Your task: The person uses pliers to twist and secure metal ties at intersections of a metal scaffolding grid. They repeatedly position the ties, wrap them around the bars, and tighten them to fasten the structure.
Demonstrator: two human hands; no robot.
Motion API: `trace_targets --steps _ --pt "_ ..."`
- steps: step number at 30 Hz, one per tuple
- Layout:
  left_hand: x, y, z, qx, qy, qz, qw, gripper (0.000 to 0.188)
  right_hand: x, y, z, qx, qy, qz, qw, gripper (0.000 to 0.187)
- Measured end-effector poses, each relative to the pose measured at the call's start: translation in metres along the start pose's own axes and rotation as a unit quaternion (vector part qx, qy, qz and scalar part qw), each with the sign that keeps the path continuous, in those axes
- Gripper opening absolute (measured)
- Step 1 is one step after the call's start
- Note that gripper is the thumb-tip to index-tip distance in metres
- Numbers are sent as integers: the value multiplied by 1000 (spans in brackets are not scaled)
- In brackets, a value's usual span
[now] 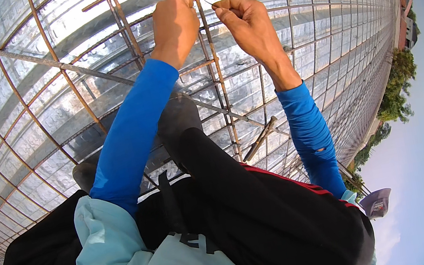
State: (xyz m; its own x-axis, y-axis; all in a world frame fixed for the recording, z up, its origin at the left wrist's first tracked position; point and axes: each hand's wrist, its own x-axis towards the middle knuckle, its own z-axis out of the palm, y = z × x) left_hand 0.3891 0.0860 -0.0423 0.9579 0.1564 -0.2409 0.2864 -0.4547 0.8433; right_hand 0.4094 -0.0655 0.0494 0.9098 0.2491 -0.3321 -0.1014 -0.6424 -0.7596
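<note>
Left hand (174,22) fisted, gripping a rusty upright rebar (212,58) at a crossing in the rebar mesh (19,98). Right hand (246,21) just beside it, fingers pinched on a thin tie wire (206,2) running to the same bar. Both forearms in blue sleeves (132,129). Behind the mesh: corrugated metal decking (36,135). A loose short bar (260,139) lies below the right wrist. Trees (397,88) far right.

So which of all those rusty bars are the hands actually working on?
The upright bar running between the left hand and right hand, near the picture's top centre. A thin wire stretches across it between the two hands; the other bars go untouched.
</note>
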Motion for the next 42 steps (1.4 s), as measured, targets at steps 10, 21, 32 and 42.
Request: trace_targets --steps 10,21,32,42 --pt "20 -11 -19 176 -20 288 941 12 28 13 -7 -110 57 -69 990 22" --pt "44 1 -25 125 -89 252 955 10 52 56 10 -28 -37 88 995 49" --pt "69 27 -33 220 -109 294 924 11 -19 4 44 -3 132 4 991 28" --pt "65 48 -13 290 -114 286 906 12 -30 16 53 -2 113 -4 994 31"
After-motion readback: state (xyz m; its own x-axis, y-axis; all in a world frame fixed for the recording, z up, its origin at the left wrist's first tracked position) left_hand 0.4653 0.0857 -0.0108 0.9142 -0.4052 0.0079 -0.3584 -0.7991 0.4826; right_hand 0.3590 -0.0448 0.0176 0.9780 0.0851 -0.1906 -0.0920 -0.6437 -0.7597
